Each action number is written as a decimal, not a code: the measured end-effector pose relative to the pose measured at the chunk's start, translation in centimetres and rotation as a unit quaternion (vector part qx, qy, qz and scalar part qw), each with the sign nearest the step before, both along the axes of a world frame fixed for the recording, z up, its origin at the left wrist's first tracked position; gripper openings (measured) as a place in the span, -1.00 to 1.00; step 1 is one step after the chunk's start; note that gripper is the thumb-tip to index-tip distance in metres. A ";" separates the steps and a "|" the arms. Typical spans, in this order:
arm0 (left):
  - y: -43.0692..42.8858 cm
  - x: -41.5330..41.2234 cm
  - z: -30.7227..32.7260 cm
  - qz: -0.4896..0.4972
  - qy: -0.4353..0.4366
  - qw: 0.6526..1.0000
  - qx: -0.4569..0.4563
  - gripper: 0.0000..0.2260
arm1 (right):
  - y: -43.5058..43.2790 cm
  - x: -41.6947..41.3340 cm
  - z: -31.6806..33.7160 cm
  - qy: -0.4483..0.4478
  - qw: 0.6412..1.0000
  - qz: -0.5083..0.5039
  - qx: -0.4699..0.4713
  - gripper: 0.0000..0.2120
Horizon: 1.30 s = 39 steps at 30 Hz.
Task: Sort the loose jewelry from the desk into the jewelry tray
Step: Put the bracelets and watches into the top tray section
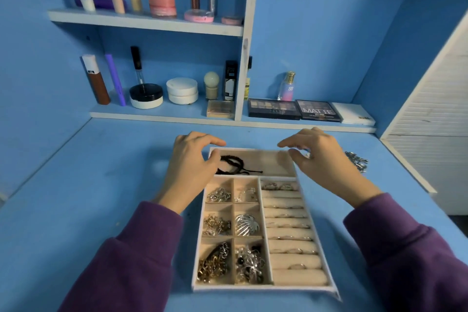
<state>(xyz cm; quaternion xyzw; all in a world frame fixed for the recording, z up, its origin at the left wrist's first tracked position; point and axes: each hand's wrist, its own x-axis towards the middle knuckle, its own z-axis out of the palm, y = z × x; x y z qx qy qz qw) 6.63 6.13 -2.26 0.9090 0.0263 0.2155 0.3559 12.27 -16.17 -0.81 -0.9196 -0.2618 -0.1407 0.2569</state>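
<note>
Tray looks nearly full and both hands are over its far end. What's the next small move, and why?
Probably reach the right hand back to the silver jewelry pile still lying on the desk just right of the tray. It seems to be the only loose piece left, and the long top compartment holds only a black cord bracelet, so there is room.

Both forearms in purple sleeves, reaching forward from the near corners and converging toward the far end of the tray (266, 286). Left hand (188, 168) palm down at the tray's far left corner, fingers curled loosely, thumb tucked inward over the far compartment, nothing visibly pinched. Right hand (326, 162) palm down at the far right corner, fingers bent and spread, thumb pointing left, empty. Fingertips of the two hands well apart, facing each other across the tray's far edge.
</note>
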 end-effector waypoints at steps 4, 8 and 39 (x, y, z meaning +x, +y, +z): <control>-1.6 0.0 1.0 -0.041 0.008 0.999 0.033 -0.83 | -4.2 0.8 -1.1 -0.016 0.990 -0.140 0.007 -0.83; -3.8 0.2 2.3 -0.091 0.020 0.993 0.068 -0.84 | -5.7 1.2 -2.2 0.017 0.975 -0.217 -0.046 -0.77; -21.7 9.4 1.8 -0.243 0.189 0.908 0.285 -0.57 | -11.2 1.2 -0.3 -0.047 0.840 -0.230 0.490 -0.84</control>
